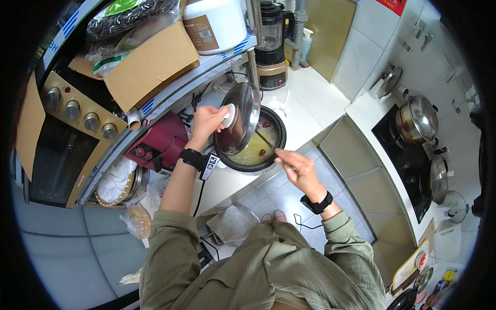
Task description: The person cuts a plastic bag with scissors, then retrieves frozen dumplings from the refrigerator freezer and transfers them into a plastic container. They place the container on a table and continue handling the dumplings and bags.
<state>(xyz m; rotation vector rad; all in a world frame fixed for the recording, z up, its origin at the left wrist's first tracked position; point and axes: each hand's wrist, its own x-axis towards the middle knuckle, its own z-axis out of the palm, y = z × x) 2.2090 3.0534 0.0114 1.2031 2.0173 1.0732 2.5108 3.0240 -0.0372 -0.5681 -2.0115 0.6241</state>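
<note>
My left hand (209,122) grips the white knob (229,116) of a glass lid (246,116). The lid is tilted over the left side of a round dark pot (281,155) and hides part of it. Inside the pot is a yellowish, bubbly liquid (248,153) with red dates (262,152) in it. My right hand (297,168), at the pot's right rim, holds a thin dark-handled utensil (265,138). Its lower end is in the liquid, so I cannot tell its kind.
Left of the pot stand a dark red appliance (166,141) and, above it, a shelf with a gold oven (79,120) and an open cardboard box (151,66). A blender (271,46) stands behind. On the right, a steel pot (416,118) sits on a black cooktop (405,178).
</note>
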